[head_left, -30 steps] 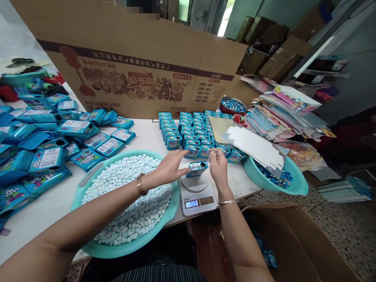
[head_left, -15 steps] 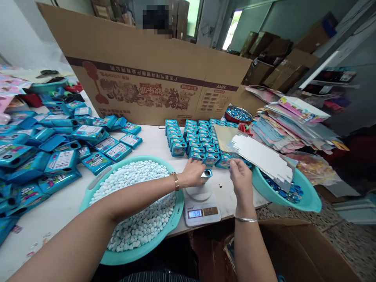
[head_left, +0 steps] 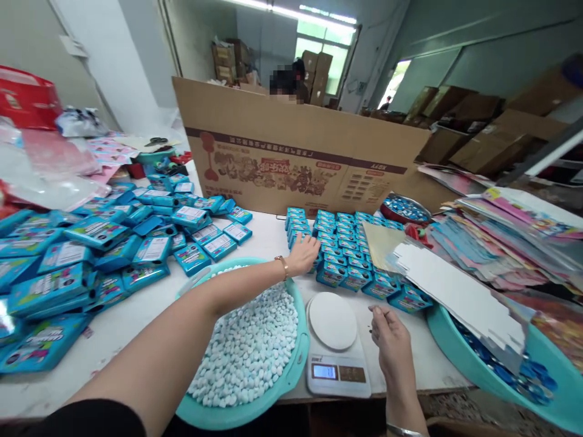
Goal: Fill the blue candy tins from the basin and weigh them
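My left hand (head_left: 304, 255) reaches forward over the basin to the rows of small blue tins (head_left: 346, 243). Its fingers are closed over a tin at the front of the leftmost row. My right hand (head_left: 390, 340) hovers low beside the white kitchen scale (head_left: 332, 318), fingers curled in a loose pinch; what they hold, if anything, does not show. The scale's round plate is bare and its display is lit. A teal basin (head_left: 303, 349) full of white candies (head_left: 250, 352) sits under my left forearm.
A heap of larger blue boxes (head_left: 91, 255) covers the table's left side. A cardboard wall (head_left: 296, 158) stands behind the tins, with a person (head_left: 286, 85) beyond it. On the right are white card sheets (head_left: 455, 285) over a second teal basin (head_left: 455, 346), a metal bowl (head_left: 403, 209) and stacked papers (head_left: 501, 237).
My left hand lifted the tin off the scale and carried it forward to the rows. My right hand drew back toward me. The view tilted up.
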Demonstrator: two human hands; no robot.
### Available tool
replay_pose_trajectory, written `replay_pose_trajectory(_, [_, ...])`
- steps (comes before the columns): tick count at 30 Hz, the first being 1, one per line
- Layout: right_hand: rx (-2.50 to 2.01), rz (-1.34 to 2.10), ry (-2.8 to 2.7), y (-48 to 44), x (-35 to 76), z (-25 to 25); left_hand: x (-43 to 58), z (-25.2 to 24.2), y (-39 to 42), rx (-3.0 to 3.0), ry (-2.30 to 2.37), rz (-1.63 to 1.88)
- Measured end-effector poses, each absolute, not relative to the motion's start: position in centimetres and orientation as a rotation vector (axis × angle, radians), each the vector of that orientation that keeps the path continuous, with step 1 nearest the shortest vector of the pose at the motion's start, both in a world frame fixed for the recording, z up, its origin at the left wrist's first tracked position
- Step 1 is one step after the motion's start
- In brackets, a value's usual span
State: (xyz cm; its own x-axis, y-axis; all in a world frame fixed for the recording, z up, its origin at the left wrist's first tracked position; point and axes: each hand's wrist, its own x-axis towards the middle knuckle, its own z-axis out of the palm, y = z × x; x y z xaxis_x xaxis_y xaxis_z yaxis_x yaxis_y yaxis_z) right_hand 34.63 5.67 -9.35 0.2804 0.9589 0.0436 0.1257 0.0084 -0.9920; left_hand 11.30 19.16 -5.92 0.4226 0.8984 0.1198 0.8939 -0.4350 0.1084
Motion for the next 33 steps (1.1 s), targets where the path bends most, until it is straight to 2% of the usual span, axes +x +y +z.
replay_pose_trajectory(3, [-1.408, 0.944, -1.298, 5.3, 30.2, -8.2, 8.5, -4.3, 19.5, 2.540, 1.781, 0.332])
replay_pose_trajectory(6, [-1.283, 0.918, -1.789, 4.7, 24.7, -7.4, 2.1, -2.5, 20.0, 2.373, 1.983, 0.315])
replay_pose_trajectory(9, [-1.124, 0.846, -2.343, 4.5, 19.5, -7.4, -6.2, -1.6, 19.2, 2.174, 2.152, 0.166])
replay_pose_trajectory(13, [-1.279, 0.731, -2.774, 4.7, 14.7, -7.4, -15.0, -2.8, 16.7, 1.995, 2.206, -0.083])
replay_pose_trajectory(17, [-1.343, 0.772, -2.805, 4.4, 12.7, -7.3, -17.6, -6.0, 15.4, 1.996, 2.194, -0.139])
replay_pose_trajectory(22, [-1.365, 0.926, -2.681, 3.7, 12.6, -8.6, -14.3, -9.3, 16.8, 2.031, 2.202, -0.062])
replay_pose_trajectory(28, [-1.361, 0.952, -2.571, 4.2, 13.4, -10.7, -12.2, -10.5, 17.9, 1.959, 2.177, 0.047])
replay_pose_trajectory(33, [-1.335, 1.035, -2.501, 5.0, 13.7, -10.9, -14.4, -10.3, 16.0, 1.813, 2.063, 0.336])
